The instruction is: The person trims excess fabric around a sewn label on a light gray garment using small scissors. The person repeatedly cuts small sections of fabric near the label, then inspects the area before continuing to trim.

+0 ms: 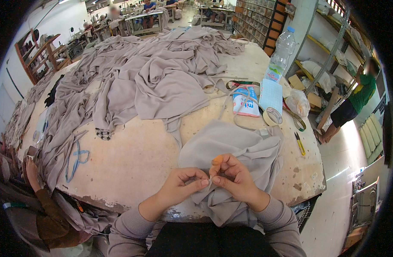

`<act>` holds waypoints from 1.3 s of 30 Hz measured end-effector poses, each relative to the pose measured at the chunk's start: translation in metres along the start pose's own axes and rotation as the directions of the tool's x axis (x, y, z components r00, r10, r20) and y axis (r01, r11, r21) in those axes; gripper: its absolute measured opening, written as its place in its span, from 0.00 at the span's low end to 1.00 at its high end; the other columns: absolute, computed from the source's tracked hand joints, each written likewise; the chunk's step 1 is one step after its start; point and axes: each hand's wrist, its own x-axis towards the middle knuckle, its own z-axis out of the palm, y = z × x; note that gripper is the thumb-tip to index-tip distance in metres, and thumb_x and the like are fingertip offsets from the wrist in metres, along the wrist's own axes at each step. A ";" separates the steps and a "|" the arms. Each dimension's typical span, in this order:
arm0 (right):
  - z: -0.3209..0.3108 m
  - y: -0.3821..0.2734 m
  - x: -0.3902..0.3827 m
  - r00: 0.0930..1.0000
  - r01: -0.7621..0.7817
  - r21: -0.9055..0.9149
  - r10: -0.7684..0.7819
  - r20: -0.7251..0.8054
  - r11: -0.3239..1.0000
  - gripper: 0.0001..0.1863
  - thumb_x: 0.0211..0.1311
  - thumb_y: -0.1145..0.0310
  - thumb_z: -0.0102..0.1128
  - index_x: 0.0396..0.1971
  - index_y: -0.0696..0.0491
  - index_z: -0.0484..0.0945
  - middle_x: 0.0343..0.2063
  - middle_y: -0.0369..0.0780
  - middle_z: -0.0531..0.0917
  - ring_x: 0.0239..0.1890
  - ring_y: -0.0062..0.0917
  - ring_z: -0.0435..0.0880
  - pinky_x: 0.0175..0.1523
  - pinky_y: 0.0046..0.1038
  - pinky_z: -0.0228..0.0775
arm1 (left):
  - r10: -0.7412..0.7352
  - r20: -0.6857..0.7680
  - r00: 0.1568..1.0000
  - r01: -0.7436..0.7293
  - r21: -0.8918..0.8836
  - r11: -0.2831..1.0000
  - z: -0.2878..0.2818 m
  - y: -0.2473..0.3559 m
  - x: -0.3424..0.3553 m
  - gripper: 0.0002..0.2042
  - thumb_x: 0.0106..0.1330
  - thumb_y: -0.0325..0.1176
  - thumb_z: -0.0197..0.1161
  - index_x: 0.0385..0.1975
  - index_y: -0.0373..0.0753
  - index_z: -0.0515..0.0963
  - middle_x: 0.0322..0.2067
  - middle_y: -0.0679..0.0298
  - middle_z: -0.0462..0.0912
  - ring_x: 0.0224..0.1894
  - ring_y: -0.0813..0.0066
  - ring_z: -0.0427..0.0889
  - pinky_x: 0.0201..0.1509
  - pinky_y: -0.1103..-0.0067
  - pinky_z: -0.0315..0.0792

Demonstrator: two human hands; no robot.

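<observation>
Open tabletop leftward, held cloth rightward; fabric heap beyond

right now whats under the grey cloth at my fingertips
The pale, worn tabletop shows beside the grey cloth, which seems to rest mostly on it. Anything else beneath the folds is covered, so I can't tell what's there.

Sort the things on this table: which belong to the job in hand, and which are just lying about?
In hand:
- gray cloth, held in left hand and right hand
- matching fabric heap, probably

Lying about, seemingly:
- plastic bottle
- tape roll
- yellow-handled snips
- blue strap
</observation>
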 end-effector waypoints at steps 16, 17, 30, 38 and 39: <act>-0.036 -0.019 0.007 0.727 0.356 -0.105 -0.346 -0.594 0.929 0.17 0.54 0.79 0.52 0.46 0.55 0.65 0.30 0.34 0.72 0.32 0.15 0.68 0.38 0.17 0.59 | 0.072 0.020 0.997 -0.075 0.297 0.952 -0.004 -0.012 0.009 0.12 0.56 0.33 0.61 0.35 0.32 0.76 0.28 0.65 0.78 0.32 0.82 0.73 0.37 0.83 0.68; -0.037 -0.020 0.008 0.722 0.370 -0.099 -0.353 -0.595 0.924 0.18 0.54 0.79 0.52 0.46 0.55 0.64 0.30 0.34 0.72 0.32 0.15 0.67 0.38 0.17 0.58 | 0.091 0.020 0.996 -0.093 0.291 0.952 -0.004 -0.015 0.009 0.12 0.56 0.33 0.61 0.35 0.32 0.76 0.28 0.65 0.78 0.32 0.82 0.73 0.37 0.83 0.68; -0.063 -0.010 0.014 0.654 0.371 -0.174 -0.390 -0.648 0.912 0.19 0.54 0.78 0.50 0.48 0.57 0.63 0.29 0.34 0.71 0.30 0.15 0.68 0.37 0.16 0.61 | 0.732 0.024 0.681 -0.522 -0.686 0.508 0.052 0.080 -0.046 0.46 0.54 0.67 0.45 0.64 0.40 0.42 0.60 0.48 0.58 0.60 0.53 0.59 0.62 0.60 0.47; -0.066 -0.010 0.013 0.685 0.344 -0.206 -0.394 -0.612 0.916 0.19 0.56 0.78 0.50 0.49 0.59 0.62 0.31 0.35 0.70 0.34 0.15 0.67 0.40 0.17 0.59 | 0.756 0.244 0.607 -0.364 -0.760 0.538 0.082 0.093 -0.051 0.39 0.58 0.62 0.41 0.63 0.41 0.46 0.61 0.50 0.56 0.62 0.57 0.57 0.63 0.60 0.47; -0.065 -0.010 0.013 0.684 0.346 -0.214 -0.401 -0.609 0.914 0.19 0.56 0.78 0.49 0.49 0.59 0.62 0.32 0.35 0.70 0.34 0.15 0.67 0.40 0.17 0.59 | 0.753 0.242 0.612 -0.363 -0.760 0.539 0.081 0.089 -0.051 0.38 0.58 0.62 0.40 0.62 0.41 0.47 0.61 0.50 0.55 0.62 0.57 0.56 0.63 0.60 0.47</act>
